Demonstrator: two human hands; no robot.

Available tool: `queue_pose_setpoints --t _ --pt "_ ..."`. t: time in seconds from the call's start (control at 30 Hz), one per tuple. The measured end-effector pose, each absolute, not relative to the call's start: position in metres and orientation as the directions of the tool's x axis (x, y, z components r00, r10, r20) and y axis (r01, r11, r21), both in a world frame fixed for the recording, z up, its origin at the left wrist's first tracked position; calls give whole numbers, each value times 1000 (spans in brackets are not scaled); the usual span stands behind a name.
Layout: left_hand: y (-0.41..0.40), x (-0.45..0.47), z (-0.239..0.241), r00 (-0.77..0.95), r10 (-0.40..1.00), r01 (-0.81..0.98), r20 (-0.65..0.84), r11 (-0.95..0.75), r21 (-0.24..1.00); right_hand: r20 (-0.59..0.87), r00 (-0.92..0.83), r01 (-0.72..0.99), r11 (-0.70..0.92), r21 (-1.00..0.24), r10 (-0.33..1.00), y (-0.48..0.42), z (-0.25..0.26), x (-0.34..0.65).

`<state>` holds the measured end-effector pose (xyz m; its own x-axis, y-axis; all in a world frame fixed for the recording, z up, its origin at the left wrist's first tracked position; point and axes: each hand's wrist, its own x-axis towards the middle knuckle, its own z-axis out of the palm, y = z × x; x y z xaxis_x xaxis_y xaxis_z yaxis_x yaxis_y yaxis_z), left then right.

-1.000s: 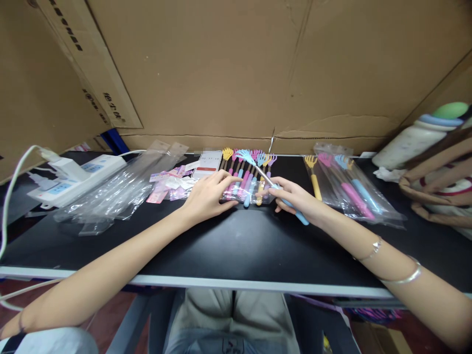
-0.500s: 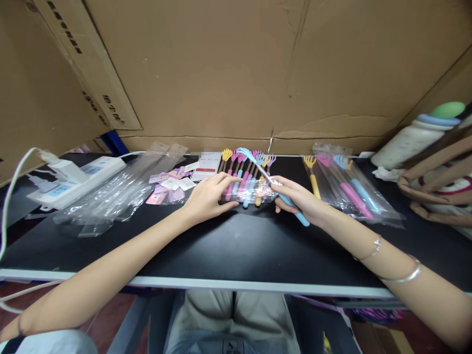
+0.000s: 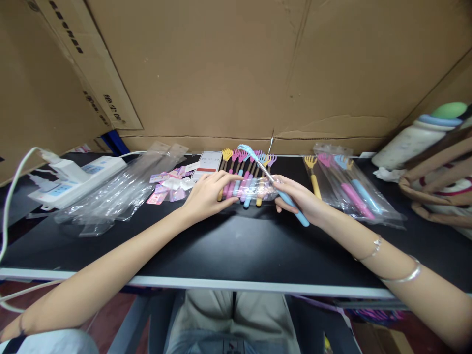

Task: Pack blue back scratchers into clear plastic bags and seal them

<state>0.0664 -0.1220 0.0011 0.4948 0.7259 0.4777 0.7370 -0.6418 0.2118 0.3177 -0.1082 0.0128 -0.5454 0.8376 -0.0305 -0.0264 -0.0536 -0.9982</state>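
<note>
My left hand [image 3: 205, 195] rests on the black table, its fingers pinching the left end of a clear plastic bag [image 3: 254, 189] that lies across a row of several coloured hand-shaped back scratchers [image 3: 243, 169]. My right hand [image 3: 300, 201] grips a blue back scratcher [image 3: 275, 186] by its blue handle. Its light-blue claw head points up and away over the row. The right fingertips also touch the bag's right end.
A phone [image 3: 208, 163] lies just behind the left hand, beside small pink packets [image 3: 165, 187]. Clear bags [image 3: 114, 191] and a white power strip [image 3: 73, 179] sit at the left. Bagged scratchers [image 3: 346, 189], a bottle [image 3: 416, 140] and a tote [image 3: 438, 191] are at the right. Cardboard [image 3: 236, 69] walls the back.
The clear bag has risen slightly between both hands and stretched across the scratcher handles. The blue scratcher's head has tipped a little higher. The arms have barely moved.
</note>
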Motion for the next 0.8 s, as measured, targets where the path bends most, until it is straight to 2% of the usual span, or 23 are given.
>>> queue_pose_setpoints --t 0.33,0.6,0.8 --pt "-119 64 -1 542 682 727 491 -674 133 -44 -544 -21 -67 -998 838 -108 10 316" --pt "-118 62 0 523 683 727 509 -670 151 10 -511 -76 -34 -997 860 -105 11 319" --pt "-118 61 3 510 684 734 522 -662 150 3 -455 -56 -25 -998 890 -101 13 325"
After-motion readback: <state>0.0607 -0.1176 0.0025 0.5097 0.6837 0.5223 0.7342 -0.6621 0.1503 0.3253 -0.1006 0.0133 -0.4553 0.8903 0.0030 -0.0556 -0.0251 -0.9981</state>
